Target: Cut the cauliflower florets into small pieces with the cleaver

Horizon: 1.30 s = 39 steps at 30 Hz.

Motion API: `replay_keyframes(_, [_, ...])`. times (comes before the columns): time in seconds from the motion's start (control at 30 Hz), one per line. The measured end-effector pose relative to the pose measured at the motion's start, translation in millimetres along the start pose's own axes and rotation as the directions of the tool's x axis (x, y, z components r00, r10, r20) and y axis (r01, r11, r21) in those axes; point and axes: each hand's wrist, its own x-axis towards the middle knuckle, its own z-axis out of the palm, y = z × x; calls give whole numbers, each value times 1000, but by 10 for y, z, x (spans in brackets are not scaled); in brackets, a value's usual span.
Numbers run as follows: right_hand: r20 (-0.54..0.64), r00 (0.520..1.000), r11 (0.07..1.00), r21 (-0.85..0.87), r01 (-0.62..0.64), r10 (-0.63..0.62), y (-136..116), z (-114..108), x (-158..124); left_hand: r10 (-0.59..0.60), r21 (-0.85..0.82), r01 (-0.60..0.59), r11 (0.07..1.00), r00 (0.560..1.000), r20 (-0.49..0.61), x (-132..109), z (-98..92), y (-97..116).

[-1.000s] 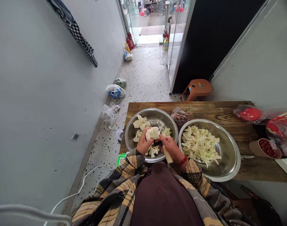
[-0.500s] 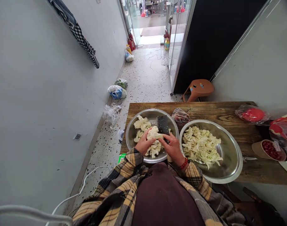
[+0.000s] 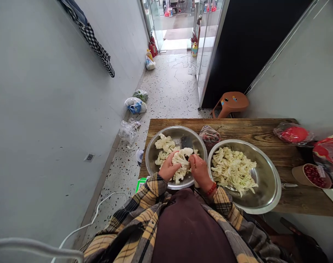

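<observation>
Near the counter's (image 3: 251,126) left edge, the left hand (image 3: 169,168) holds a cauliflower piece (image 3: 181,157) over a metal bowl (image 3: 150,144) of cauliflower; fingers hide its long axis. The right hand (image 3: 201,171) touches its right side, grip unclear. A larger bowl (image 3: 270,179) at the near edge holds florets (image 3: 233,168). Beyond, toward the far edge, sits a bag (image 3: 209,135).

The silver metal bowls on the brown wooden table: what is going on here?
A person's left hand holds a white, knobbly cauliflower piece over the left bowl, and the right hand is at its edge. A dark, flat blade shows behind them. More pieces lie in this bowl; the right bowl holds a heap of pale florets.
</observation>
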Motion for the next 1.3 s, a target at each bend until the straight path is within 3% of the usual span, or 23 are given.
replay_keyframes(0.1, [-9,960,913,310,-264,280,120,30,64,-52,-236,43,971,998,-29,-6,6,-51])
replay_keyframes(0.17, [29,947,881,359,-307,319,206,7,112,-63,-308,47,950,997,-41,-9,-1,-64])
replay_keyframes(0.27, [20,984,966,186,-177,177,304,-48,154,-32,-280,17,960,998,-49,-12,-26,-67])
replay_keyframes(0.37, [-14,999,998,42,-44,45,309,-92,146,32,-146,-40,989,998,-53,-15,-53,-54])
replay_keyframes(0.5, [91,995,996,83,33,-40,148,-111,115,140,123,-134,983,989,-38,-26,-54,2])
replay_keyframes(0.6, [136,981,989,73,126,-135,16,-82,114,209,222,-207,953,978,16,-39,-26,46])
replay_keyframes(0.73, [118,982,989,42,140,-145,-32,-20,95,257,258,-265,929,964,64,-50,7,73])
replay_keyframes(0.83, [86,983,985,-45,168,-163,-29,-3,51,281,323,-264,909,960,-6,-43,2,81])
replay_keyframes(0.9, [80,977,967,-150,208,-198,-33,-3,23,237,351,-198,915,969,-71,-29,-13,81])
replay_keyframes(1.0, [75,970,942,-235,241,-229,-37,8,-6,117,284,-98,954,992,-49,-2,-33,58])
replay_keyframes(1.1, [50,977,958,-189,215,-209,-26,42,-14,66,109,-65,992,998,-2,12,-25,-2])
replay_keyframes(1.23, [6,1000,1000,7,28,-28,24,68,20,0,-137,-2,991,1000,-14,-8,14,-77])
replay_keyframes(1.3, [63,995,988,125,-86,78,79,57,52,-44,-241,40,970,999,-10,-28,24,-74])
